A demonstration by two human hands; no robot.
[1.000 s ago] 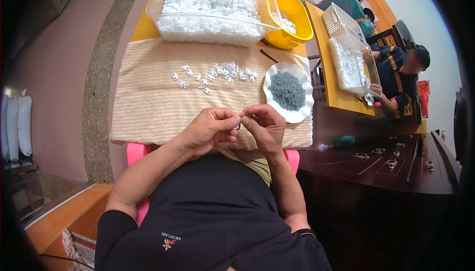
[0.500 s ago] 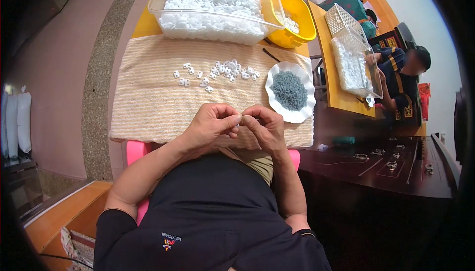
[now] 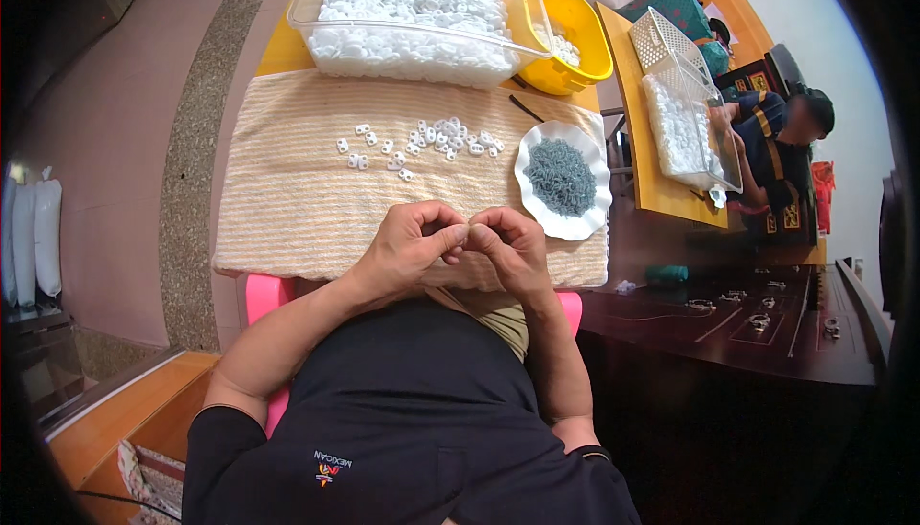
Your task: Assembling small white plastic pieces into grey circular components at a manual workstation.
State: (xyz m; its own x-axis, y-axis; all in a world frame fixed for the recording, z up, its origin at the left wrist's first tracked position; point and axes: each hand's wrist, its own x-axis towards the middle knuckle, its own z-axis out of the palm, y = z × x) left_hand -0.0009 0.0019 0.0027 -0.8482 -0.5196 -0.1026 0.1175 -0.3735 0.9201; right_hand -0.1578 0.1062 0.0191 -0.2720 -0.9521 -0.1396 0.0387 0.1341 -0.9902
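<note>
My left hand (image 3: 414, 242) and my right hand (image 3: 513, 249) meet over the near edge of a striped cloth (image 3: 287, 190), thumbs and forefingers pinched together. Whatever sits between the fingertips is hidden or too small to make out. Beyond the hands lies a loose scatter of small white plastic pieces with two holes (image 3: 448, 132). To the right of them, a white wavy-rimmed plate (image 3: 590, 222) holds a heap of small grey-blue parts (image 3: 562, 177), close to my right hand.
At the far side stands a clear bin (image 3: 422, 57) full of white pieces, beside a yellow basin (image 3: 585, 70) with a few inside. A thin black stick (image 3: 525, 108) lies on the cloth. Further right, a person (image 3: 767, 142) sits at another table with a white-filled clear bin (image 3: 682, 132).
Both hands stay pinched together in nearly the same place, with only slight shifts of the fingers. The pieces on the cloth look unchanged.
</note>
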